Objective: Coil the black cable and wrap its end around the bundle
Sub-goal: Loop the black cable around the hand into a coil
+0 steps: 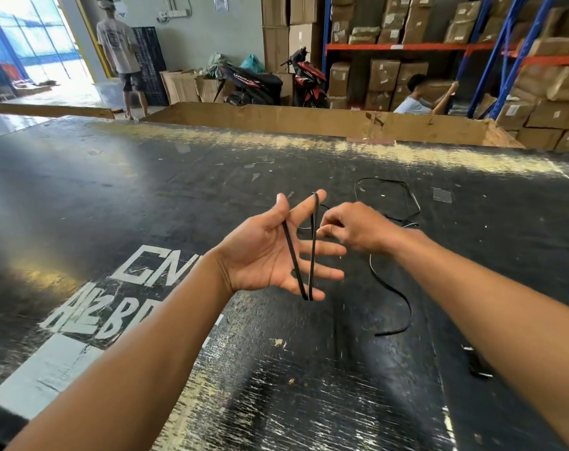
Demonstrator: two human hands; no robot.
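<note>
A thin black cable lies in loose curves on the dark table, right of my hands. My left hand is spread palm up above the table, and the cable is looped from its index finger down to its little finger, crossing the palm. My right hand hovers just right of the left fingertips, fingers pinched on the cable where it leaves the loop. More cable forms a slack loop behind my right hand. The far end of the cable is hidden under my right forearm.
The black table carries white painted letters at the left. A small dark object lies near my right forearm. A cardboard wall runs along the far edge. Beyond it are two people, motorbikes and racks of boxes.
</note>
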